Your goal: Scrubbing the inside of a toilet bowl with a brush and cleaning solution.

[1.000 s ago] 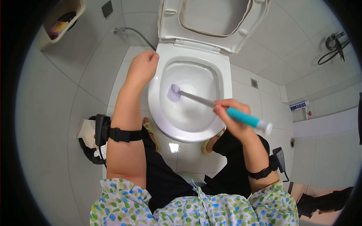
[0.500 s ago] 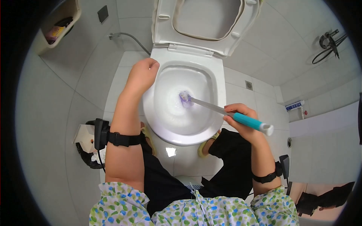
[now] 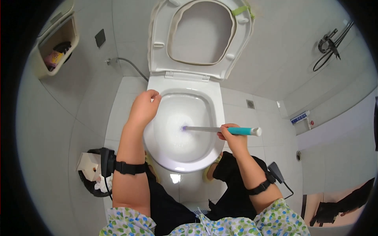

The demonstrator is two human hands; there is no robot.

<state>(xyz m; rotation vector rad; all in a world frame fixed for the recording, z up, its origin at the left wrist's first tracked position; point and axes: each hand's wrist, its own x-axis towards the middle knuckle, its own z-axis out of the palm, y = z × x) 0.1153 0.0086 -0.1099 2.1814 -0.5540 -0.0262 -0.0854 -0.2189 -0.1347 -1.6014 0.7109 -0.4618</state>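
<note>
Toilet-brush grip (image 3: 239, 131): turquoise
Brush shaft (image 3: 202, 129): grey
Brush tip (image 3: 184, 128): purple
Toilet bowl (image 3: 175, 168): white
Trousers (image 3: 238, 190): black
Top (image 3: 130, 221): white, green-and-blue blotches

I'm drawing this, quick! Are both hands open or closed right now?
Left hand: curled closed, nothing visible in it.
Right hand: closed, holding the turquoise-handled wand.

Grey walls (image 3: 267, 63) enclose a glossy tiled floor (image 3: 273, 128) with a drain (image 3: 250, 104).
</note>
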